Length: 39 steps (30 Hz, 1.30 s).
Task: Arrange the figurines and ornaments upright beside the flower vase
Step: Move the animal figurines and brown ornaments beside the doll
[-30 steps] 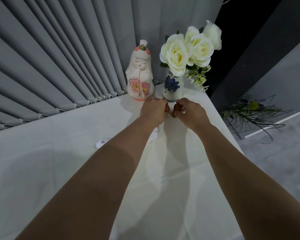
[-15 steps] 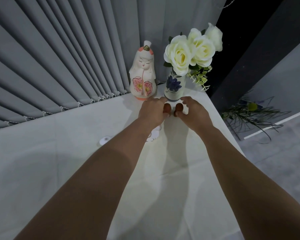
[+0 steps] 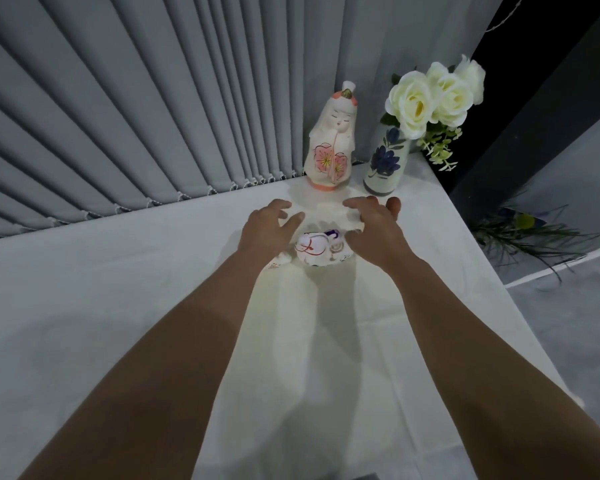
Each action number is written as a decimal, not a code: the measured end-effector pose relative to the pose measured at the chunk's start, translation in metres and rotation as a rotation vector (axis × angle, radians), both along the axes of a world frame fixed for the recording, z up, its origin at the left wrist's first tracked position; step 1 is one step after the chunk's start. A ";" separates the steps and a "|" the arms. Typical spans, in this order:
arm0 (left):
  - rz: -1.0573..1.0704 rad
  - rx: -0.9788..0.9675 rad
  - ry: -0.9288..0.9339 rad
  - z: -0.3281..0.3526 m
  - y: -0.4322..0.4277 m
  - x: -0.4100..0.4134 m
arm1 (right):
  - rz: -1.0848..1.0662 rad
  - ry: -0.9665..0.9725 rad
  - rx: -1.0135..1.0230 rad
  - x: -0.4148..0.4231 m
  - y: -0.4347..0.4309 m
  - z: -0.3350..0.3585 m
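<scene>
A white doll figurine [image 3: 331,143] with pink flowers stands upright at the back of the table, just left of the blue-flowered vase [image 3: 386,164] holding white roses [image 3: 430,95]. A small white ornament [image 3: 317,250] with red and purple markings lies on the cloth between my hands. My left hand [image 3: 269,226] hovers to its left with fingers spread, holding nothing. My right hand [image 3: 374,225] is to its right, fingers apart and empty. Another small white piece [image 3: 280,260] peeks out under my left wrist.
The table wears a white cloth [image 3: 118,306], with grey vertical blinds [image 3: 153,116] along its back edge. The table's right edge runs close to the vase. Green stems [image 3: 534,237] lie on the floor to the right.
Both hands have pulled back from in front of the vase and opened. The small white ornament now shows between them. The view has tilted slightly.
</scene>
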<state>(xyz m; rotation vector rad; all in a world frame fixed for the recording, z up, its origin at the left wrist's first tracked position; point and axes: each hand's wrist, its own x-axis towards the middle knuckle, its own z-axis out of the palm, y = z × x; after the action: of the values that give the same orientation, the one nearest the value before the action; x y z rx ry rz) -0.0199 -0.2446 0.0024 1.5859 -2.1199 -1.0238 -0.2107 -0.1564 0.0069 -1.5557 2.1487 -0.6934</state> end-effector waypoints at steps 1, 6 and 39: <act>0.005 0.015 -0.008 -0.003 0.001 0.013 | 0.033 0.005 0.005 0.007 0.001 -0.001; -0.006 0.118 -0.013 -0.017 0.012 0.067 | 0.166 0.018 0.201 0.026 0.002 -0.007; -0.129 -0.085 -0.081 -0.016 -0.021 0.057 | 0.096 0.404 0.212 0.015 -0.069 -0.008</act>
<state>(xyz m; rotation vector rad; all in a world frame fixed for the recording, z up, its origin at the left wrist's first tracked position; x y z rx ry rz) 0.0371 -0.2653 -0.0133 1.4916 -2.3142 -0.9089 -0.1960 -0.2256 -0.0006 -1.7825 2.3125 -0.1162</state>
